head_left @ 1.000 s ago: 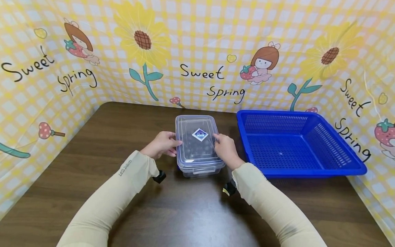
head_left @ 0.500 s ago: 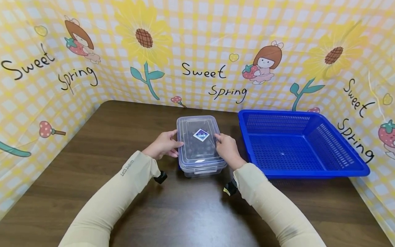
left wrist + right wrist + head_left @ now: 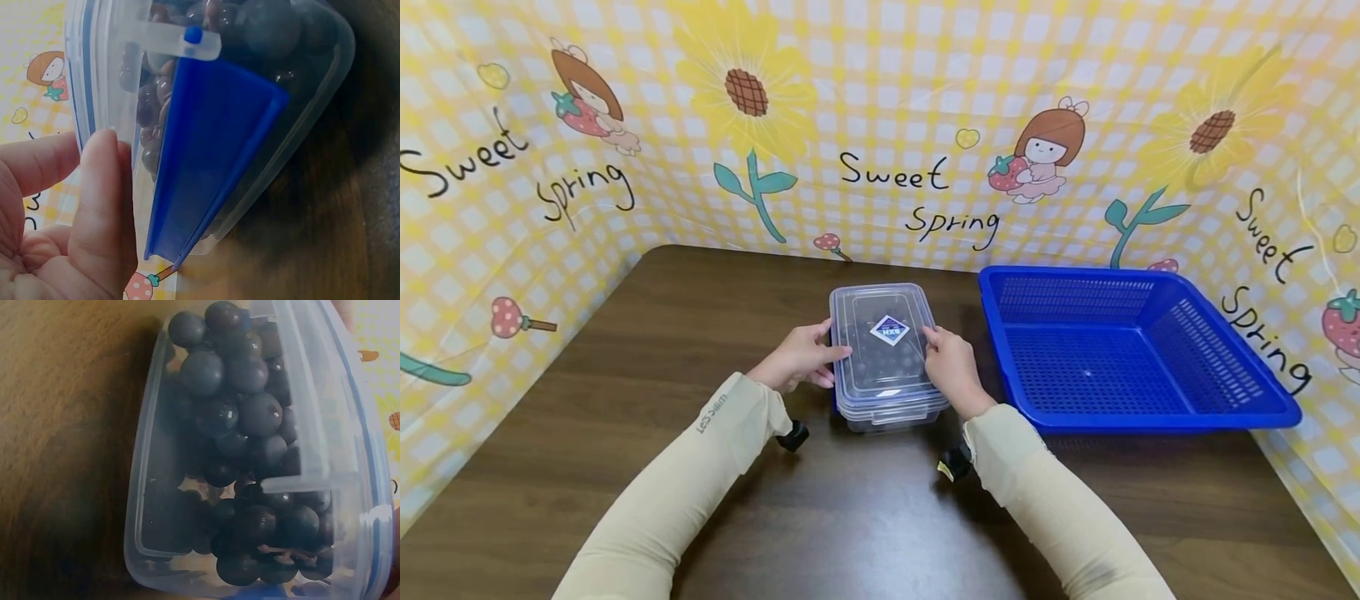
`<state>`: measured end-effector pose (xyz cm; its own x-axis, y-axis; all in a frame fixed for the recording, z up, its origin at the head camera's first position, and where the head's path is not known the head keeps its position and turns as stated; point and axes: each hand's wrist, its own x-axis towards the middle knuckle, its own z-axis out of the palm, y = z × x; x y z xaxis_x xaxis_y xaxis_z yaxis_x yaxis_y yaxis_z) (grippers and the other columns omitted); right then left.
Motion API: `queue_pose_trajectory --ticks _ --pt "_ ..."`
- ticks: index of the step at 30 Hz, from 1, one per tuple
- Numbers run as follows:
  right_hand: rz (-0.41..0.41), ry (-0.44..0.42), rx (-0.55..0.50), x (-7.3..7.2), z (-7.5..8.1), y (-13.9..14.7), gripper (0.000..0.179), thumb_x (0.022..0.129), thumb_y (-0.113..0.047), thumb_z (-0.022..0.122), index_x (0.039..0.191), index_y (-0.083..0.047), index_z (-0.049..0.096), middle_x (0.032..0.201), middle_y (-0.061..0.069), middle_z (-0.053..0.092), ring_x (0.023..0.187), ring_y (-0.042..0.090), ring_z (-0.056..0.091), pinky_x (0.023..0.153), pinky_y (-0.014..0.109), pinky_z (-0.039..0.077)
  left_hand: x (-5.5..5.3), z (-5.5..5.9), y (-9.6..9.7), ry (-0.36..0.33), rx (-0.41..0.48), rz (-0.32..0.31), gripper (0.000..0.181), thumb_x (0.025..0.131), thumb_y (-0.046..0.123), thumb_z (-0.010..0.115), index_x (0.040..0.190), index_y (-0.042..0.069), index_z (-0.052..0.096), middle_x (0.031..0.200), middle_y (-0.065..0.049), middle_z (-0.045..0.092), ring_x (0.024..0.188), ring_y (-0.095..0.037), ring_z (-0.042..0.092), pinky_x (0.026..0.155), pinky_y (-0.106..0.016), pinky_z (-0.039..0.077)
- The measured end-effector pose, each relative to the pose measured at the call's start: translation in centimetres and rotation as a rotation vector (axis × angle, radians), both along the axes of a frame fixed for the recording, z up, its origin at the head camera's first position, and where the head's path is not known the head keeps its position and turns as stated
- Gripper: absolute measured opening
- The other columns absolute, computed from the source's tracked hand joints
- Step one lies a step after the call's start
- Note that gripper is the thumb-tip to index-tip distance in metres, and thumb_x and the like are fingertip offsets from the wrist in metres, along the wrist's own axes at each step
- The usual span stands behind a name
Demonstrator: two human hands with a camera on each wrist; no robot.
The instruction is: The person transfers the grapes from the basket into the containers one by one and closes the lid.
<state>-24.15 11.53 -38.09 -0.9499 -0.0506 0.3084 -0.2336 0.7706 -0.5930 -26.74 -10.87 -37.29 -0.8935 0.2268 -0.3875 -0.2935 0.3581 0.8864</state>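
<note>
A clear plastic food container [image 3: 891, 415] stands on the table, its lid [image 3: 880, 371] bearing a diamond-shaped blue and white sticker. Dark round grapes [image 3: 215, 419] with bits of stem show through its wall in the right wrist view. My left hand [image 3: 796, 357] pinches the lid's left rim, thumb on top and fingers along the side. On that side a blue latch [image 3: 206, 144] hangs swung down from the lid edge. My right hand [image 3: 953, 367] grips the lid's right rim; in the right wrist view only slivers of it show.
A blue plastic basket [image 3: 1150, 419] with slotted walls stands to the right of the container. Brown wood-look table [image 3: 820, 533] lies beneath. A yellow checked cloth [image 3: 887, 92] with printed flowers hangs around the back and sides.
My left thumb has slid slightly farther over the lid's rim. The container sits a touch nearer to me in view, and the view itself has shifted a little; the right hand keeps its grip.
</note>
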Motion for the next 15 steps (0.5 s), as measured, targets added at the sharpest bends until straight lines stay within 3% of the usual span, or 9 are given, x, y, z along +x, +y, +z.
queue_pose_trajectory --ticks 15 --pt "0.028 0.024 -0.009 0.24 -0.3 0.2 0.032 0.09 0.004 0.054 0.121 0.01 0.061 0.123 0.029 0.058 0.114 0.04 0.057 0.097 0.048 0.043 0.24 -0.61 0.0 0.002 0.057 0.048 0.077 0.094 0.017 0.063 0.155 0.017 0.016 0.082 -0.013 0.057 0.049 -0.015 0.057 0.053 -0.026 0.054"
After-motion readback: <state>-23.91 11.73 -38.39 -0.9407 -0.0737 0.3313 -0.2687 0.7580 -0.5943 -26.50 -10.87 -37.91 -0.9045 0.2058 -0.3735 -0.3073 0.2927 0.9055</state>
